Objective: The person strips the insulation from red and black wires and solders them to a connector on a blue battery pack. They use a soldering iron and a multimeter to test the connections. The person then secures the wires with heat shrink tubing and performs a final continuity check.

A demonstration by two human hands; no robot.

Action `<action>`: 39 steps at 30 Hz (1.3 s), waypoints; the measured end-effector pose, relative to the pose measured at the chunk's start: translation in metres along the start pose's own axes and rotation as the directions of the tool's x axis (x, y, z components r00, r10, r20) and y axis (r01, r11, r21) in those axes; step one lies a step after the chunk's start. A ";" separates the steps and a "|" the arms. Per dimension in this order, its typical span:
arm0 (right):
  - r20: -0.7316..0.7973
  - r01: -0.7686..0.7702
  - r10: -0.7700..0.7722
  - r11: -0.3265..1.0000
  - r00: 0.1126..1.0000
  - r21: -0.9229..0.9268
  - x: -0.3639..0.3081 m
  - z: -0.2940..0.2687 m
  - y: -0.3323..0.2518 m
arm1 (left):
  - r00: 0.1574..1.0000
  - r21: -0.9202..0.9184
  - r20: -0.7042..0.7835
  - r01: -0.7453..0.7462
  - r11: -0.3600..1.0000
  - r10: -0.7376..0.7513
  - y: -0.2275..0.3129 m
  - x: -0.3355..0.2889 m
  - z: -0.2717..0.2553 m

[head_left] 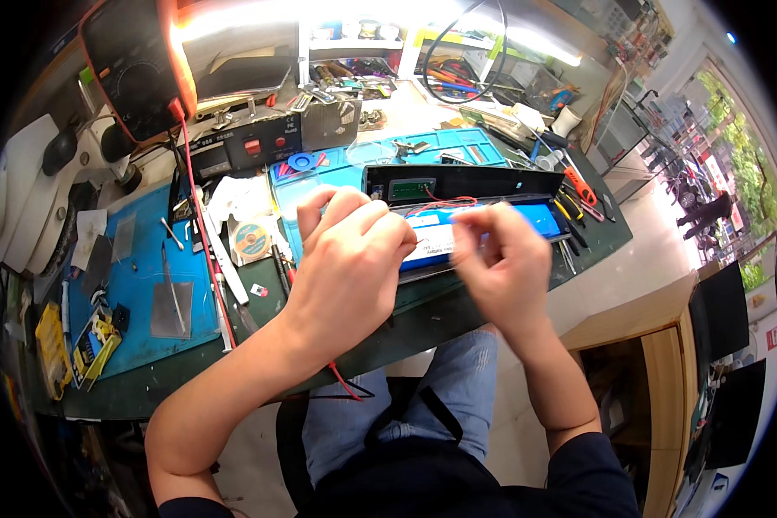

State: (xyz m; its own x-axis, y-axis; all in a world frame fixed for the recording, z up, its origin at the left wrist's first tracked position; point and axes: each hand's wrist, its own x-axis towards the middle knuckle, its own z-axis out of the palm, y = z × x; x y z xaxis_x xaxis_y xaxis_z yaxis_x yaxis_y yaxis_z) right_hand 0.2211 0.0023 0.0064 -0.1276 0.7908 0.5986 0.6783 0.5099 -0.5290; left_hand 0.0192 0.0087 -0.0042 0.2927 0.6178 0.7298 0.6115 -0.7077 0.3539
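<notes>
My left hand [347,252] is raised over the bench's front edge, its fingers curled into a pinch. Whatever lies between those fingertips is hidden. Across a small gap, my right hand [511,266] has its fingers bent in towards the thumb, and motion blurs the tips. Behind both hands lies a blue battery pack [540,221] with a white label, partly covered by them. It sits in a long black case [501,183], whose raised wall carries a small green circuit board [413,189]. Thin red wires [445,204] loop over the pack.
A multimeter [134,73] stands at the upper left, its red lead [190,181] hanging across the bench. A blue mat [147,276] with tweezers lies left, near a solder-like spool [252,241]. Pliers [568,207] and an orange-handled tool [580,186] lie right of the case.
</notes>
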 end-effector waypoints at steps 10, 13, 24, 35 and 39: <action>-0.276 -0.382 0.264 0.640 0.924 -0.667 0.032 -0.130 0.235 | 1.000 0.066 -0.007 0.018 0.998 -0.018 0.008 0.002 -0.007; -0.173 -0.376 0.352 0.670 0.920 -0.640 0.034 -0.137 0.274 | 0.998 0.009 0.014 0.058 0.998 -0.058 0.011 0.003 -0.008; 0.114 -0.294 0.405 0.804 0.907 -0.516 -0.003 -0.129 0.202 | 0.992 -0.049 0.027 0.127 0.991 -0.126 0.009 0.001 -0.008; 0.018 -0.448 0.487 0.816 0.873 -0.365 -0.009 -0.144 0.203 | 0.945 -0.141 0.114 0.321 0.937 -0.307 0.013 0.000 -0.012; -0.021 -0.395 0.397 0.916 0.917 0.062 -0.017 -0.142 0.152 | 0.935 -0.203 0.132 0.351 0.914 -0.329 0.010 -0.003 -0.013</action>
State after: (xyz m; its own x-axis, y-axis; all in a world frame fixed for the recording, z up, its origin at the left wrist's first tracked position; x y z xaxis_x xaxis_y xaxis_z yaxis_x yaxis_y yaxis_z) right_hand 0.4293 0.0185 0.0016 0.1676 0.9210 0.3516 0.6269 0.1757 -0.7590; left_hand 0.0145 -0.0045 0.0049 0.1693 0.8559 0.4887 0.5126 -0.5000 0.6980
